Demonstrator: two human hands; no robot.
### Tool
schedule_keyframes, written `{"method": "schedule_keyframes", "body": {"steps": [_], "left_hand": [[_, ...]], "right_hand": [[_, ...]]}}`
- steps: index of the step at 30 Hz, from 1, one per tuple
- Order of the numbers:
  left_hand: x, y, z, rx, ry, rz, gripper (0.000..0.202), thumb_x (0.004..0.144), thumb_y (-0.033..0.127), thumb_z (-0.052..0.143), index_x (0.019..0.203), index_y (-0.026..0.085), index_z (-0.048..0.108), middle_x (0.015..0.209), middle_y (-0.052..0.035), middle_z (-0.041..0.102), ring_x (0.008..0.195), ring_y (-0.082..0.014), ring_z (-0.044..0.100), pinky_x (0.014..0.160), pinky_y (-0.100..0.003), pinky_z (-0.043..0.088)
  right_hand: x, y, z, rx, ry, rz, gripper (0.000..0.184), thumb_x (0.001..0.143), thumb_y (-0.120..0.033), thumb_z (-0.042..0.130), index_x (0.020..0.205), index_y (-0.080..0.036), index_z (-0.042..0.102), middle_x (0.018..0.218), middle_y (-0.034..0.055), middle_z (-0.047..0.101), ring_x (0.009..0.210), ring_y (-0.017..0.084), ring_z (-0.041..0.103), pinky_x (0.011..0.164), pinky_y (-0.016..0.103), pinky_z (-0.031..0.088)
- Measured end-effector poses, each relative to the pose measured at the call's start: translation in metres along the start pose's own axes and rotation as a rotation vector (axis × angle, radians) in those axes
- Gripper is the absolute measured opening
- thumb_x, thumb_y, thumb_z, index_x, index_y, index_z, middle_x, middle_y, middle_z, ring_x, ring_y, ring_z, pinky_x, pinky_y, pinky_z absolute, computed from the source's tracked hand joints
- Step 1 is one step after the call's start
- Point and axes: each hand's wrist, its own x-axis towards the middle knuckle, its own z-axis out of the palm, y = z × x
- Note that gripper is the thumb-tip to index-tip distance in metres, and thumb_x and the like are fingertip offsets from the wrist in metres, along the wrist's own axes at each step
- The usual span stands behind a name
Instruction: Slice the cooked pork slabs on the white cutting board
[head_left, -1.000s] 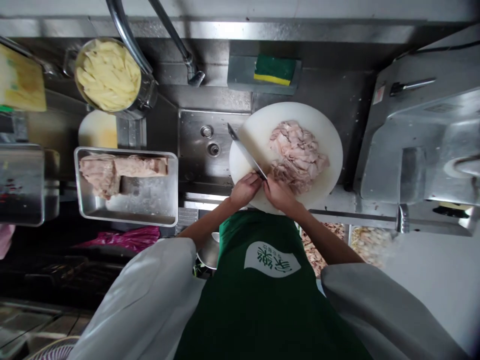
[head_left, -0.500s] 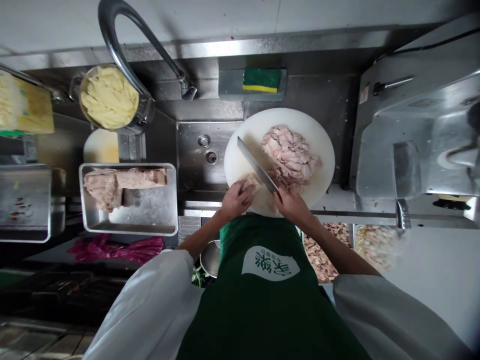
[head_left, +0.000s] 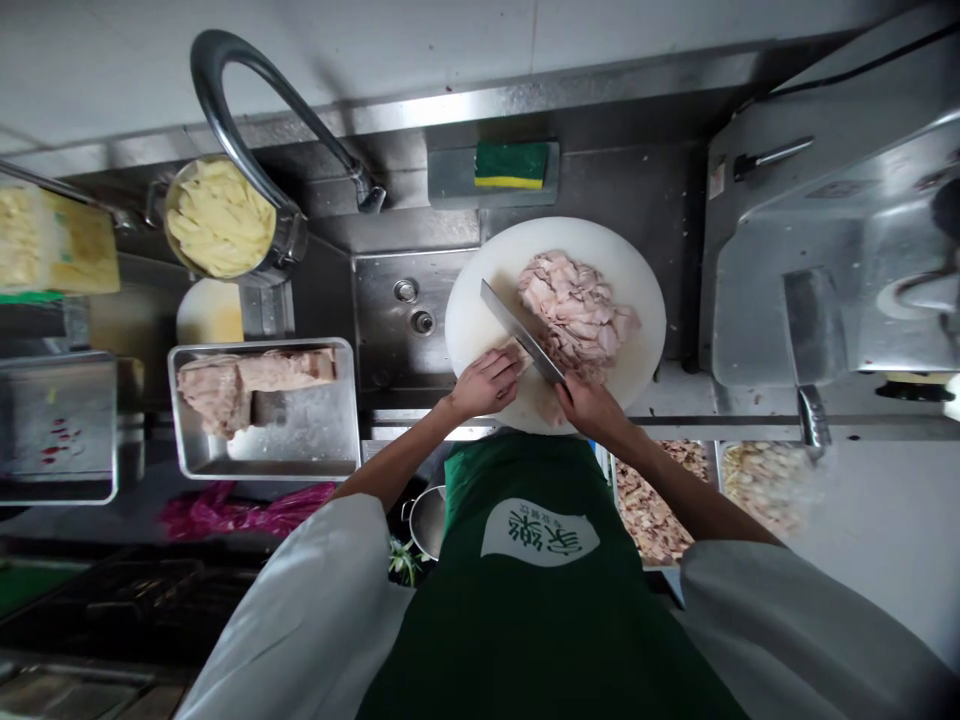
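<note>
Since the frame one second earlier, the left hand (head_left: 489,382) has separated from the right hand (head_left: 589,403) and now sits on the left side of the blade. Right hand status: closed around the handle of the long-bladed kitchen knife (head_left: 521,332), whose blade runs diagonally toward the upper left over the round white cutting board (head_left: 634,275). Left hand status: fingers bent over and grasping a pale meat piece (head_left: 514,352), which lies on the board just beside the blade; the fingers partly hide it. Completed portion: a heaped pile of thin meat slices (head_left: 577,305) occupies the board on the right side of the blade. Remaining portion, as judged from the layout: the meat piece under the left hand, plus the large meat slabs (head_left: 217,395) in the rectangular metal tray (head_left: 300,425), which appear unsliced and lie well apart from both hands. On this basis, slicing appears well advanced on the board but incomplete overall. Whether the blade is cutting into the held piece cannot be determined.
</note>
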Motion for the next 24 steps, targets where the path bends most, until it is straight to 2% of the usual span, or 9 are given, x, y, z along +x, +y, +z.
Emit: {"method": "schedule_keyframes", "body": {"steps": [4, 6, 9, 12, 14, 17, 21, 22, 24], "left_hand": [[-0.02, 0.031, 0.002, 0.066, -0.067, -0.071, 0.025, 0.097, 0.027, 0.048, 0.112, 0.017, 0.065, 0.108, -0.0126, 0.066, 0.105, -0.024, 0.062, 0.091, -0.045, 0.055], [-0.032, 0.049, 0.017, 0.064, -0.157, -0.032, 0.024, 0.099, 0.026, 0.045, 0.11, 0.017, 0.065, 0.099, -0.01, 0.066, 0.094, -0.0211, 0.064, 0.084, -0.039, 0.057], [-0.031, 0.066, 0.052, 0.056, -0.227, -0.02, 0.025, 0.1, 0.022, 0.045, 0.115, 0.018, 0.063, 0.106, -0.0092, 0.067, 0.094, -0.0195, 0.064, 0.084, -0.035, 0.057], [-0.007, 0.073, 0.084, 0.056, -0.152, -0.088, 0.026, 0.1, 0.02, 0.042, 0.113, 0.016, 0.065, 0.103, -0.0092, 0.068, 0.094, -0.0202, 0.064, 0.086, -0.036, 0.056], [0.008, 0.076, 0.092, 0.048, -0.059, -0.17, 0.028, 0.102, 0.023, 0.041, 0.11, 0.015, 0.066, 0.096, -0.0093, 0.068, 0.091, -0.0207, 0.064, 0.082, -0.036, 0.057], [0.009, 0.081, 0.073, 0.017, 0.054, -0.225, 0.026, 0.101, 0.03, 0.046, 0.111, 0.017, 0.066, 0.098, -0.0091, 0.067, 0.093, -0.02, 0.063, 0.083, -0.036, 0.056], [-0.01, 0.068, 0.023, 0.151, 0.286, -0.372, 0.02, 0.099, 0.028, 0.051, 0.106, 0.018, 0.067, 0.101, -0.01, 0.066, 0.1, -0.0222, 0.061, 0.091, -0.043, 0.051], [-0.012, 0.06, 0.013, 0.178, 0.317, -0.407, 0.019, 0.098, 0.029, 0.052, 0.105, 0.018, 0.067, 0.103, -0.0105, 0.065, 0.103, -0.0233, 0.06, 0.092, -0.045, 0.05], [-0.008, 0.043, 0.003, 0.158, 0.271, -0.356, 0.02, 0.098, 0.031, 0.052, 0.103, 0.019, 0.067, 0.105, -0.0106, 0.065, 0.105, -0.0238, 0.058, 0.091, -0.044, 0.05]], "right_hand": [[0.005, 0.021, -0.005, 0.049, 0.069, 0.019, 0.035, 0.101, -0.037, 0.037, 0.108, -0.015, 0.063, 0.095, 0.0134, 0.073, 0.088, 0.025, 0.065, 0.074, 0.031, 0.039], [0.008, 0.03, -0.008, 0.044, 0.101, 0.074, 0.037, 0.101, -0.039, 0.037, 0.108, -0.014, 0.063, 0.095, 0.0141, 0.073, 0.087, 0.026, 0.065, 0.075, 0.031, 0.039], [0.011, 0.036, -0.015, 0.03, 0.116, 0.108, 0.039, 0.101, -0.04, 0.036, 0.108, -0.013, 0.064, 0.094, 0.0144, 0.074, 0.085, 0.026, 0.066, 0.073, 0.031, 0.039], [0.013, 0.037, -0.02, 0.024, 0.115, 0.096, 0.038, 0.101, -0.039, 0.036, 0.108, -0.014, 0.064, 0.096, 0.0144, 0.074, 0.086, 0.026, 0.067, 0.073, 0.031, 0.038], [0.013, 0.035, -0.022, 0.02, 0.115, 0.09, 0.036, 0.102, -0.038, 0.037, 0.109, -0.014, 0.063, 0.096, 0.0147, 0.074, 0.088, 0.026, 0.067, 0.074, 0.031, 0.039], [0.01, 0.028, -0.024, 0.008, 0.11, 0.085, 0.035, 0.102, -0.036, 0.037, 0.107, -0.014, 0.063, 0.096, 0.0149, 0.074, 0.088, 0.026, 0.067, 0.073, 0.031, 0.039], [0.0, 0.009, -0.018, -0.029, 0.105, 0.015, 0.032, 0.103, -0.032, 0.035, 0.11, -0.015, 0.061, 0.102, 0.0148, 0.073, 0.09, 0.025, 0.068, 0.074, 0.03, 0.039], [-0.002, 0.003, -0.015, -0.041, 0.091, 0.0, 0.032, 0.103, -0.032, 0.034, 0.111, -0.015, 0.06, 0.103, 0.0147, 0.073, 0.09, 0.025, 0.068, 0.075, 0.03, 0.04], [-0.007, -0.008, -0.007, -0.064, 0.05, -0.007, 0.033, 0.103, -0.031, 0.032, 0.112, -0.014, 0.059, 0.099, 0.0141, 0.073, 0.089, 0.025, 0.069, 0.076, 0.03, 0.04]]}}
